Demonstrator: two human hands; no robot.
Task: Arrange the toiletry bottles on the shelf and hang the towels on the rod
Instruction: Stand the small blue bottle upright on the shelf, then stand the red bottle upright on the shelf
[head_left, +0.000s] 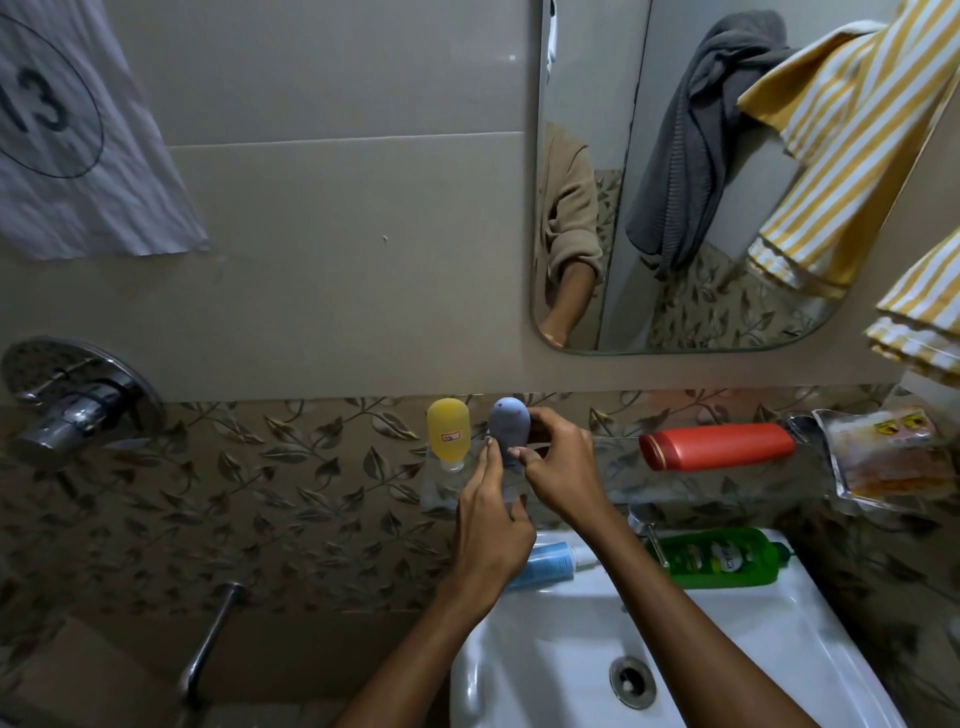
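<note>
Beside the yellow bottle (449, 434) on the glass shelf (618, 483), the right hand (558, 467) gripped the grey bottle (509, 427), cap down. Left hand (493, 525) fingers (487, 457) lay loosely against it, likely steadying its upright placement.

The room is dim and a bit brown. The shiny white sink (545, 670) is the brightest spot, with soft glare on its rim. The round silver tap plate (78, 395) glints. Corners fall into dark shadow. Straight wall lines bend near the edges. The yellow striped towel (852, 150) looks blurry.
</note>
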